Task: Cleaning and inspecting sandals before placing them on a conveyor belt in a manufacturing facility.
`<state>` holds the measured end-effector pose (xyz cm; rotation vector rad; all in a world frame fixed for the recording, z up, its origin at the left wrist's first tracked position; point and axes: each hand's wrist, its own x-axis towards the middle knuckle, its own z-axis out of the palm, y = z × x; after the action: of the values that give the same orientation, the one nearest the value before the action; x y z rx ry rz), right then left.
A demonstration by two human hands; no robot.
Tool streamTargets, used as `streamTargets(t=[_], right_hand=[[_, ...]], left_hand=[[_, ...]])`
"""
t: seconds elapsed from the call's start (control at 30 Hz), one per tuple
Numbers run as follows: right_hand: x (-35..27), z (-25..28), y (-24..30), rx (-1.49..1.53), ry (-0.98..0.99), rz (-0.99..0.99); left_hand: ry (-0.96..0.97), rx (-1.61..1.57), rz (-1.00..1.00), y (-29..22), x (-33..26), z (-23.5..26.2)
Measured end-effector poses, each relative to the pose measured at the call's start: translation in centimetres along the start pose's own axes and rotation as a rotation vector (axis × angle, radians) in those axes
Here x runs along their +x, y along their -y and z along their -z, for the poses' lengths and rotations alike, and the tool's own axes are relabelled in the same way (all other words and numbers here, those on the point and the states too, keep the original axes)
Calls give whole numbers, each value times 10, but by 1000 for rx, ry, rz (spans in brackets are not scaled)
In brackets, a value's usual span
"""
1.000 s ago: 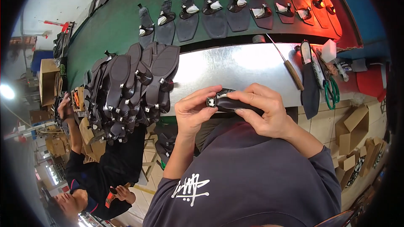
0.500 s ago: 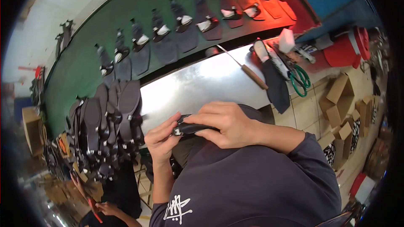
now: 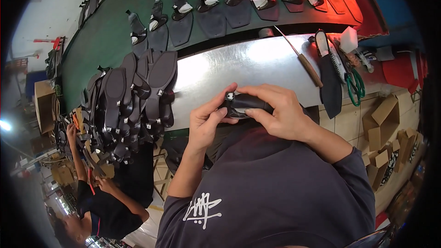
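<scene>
In front of my chest, both hands hold a black shoe sole with a heel (image 3: 251,102); a small pale patch shows at its left end. My left hand (image 3: 204,121) is closed around that end, thumb and fingers on opposite sides. My right hand (image 3: 284,114) grips the sole further right, its thumb along the lower edge and the fingers over the top. The rest of the sole is hidden behind my right hand. Just beyond my hands lies the bare metal worktop (image 3: 202,73).
A pile of black soles (image 3: 115,87) overhangs the left side. More heeled soles (image 3: 181,25) line the green surface (image 3: 119,59). To the right are a wooden-handled tool (image 3: 310,70), green-handled scissors (image 3: 356,87) and cardboard boxes (image 3: 383,119). A co-worker (image 3: 112,211) is at lower left.
The view has shifted, so the worktop sits higher and further right. The held sole has turned, its pale-patched end now facing up. More of the co-worker shows.
</scene>
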<state>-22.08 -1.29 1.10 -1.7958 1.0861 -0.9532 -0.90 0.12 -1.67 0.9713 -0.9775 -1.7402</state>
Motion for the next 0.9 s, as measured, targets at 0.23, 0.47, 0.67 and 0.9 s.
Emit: streamTargets(t=[0.23, 0.47, 0.67, 0.9], right_hand=[[0, -1, 0, -45, 46, -1], [5, 2, 0, -200, 77, 139], [8, 7, -9, -160, 232, 240], [1, 3, -9, -69, 209, 58]], left_hand=[[-55, 21, 62, -3, -2, -6], [-149, 23, 54, -8, -3, -19], [-167, 18, 159, -5, 0, -9], [-173, 99, 159, -10, 5, -14]])
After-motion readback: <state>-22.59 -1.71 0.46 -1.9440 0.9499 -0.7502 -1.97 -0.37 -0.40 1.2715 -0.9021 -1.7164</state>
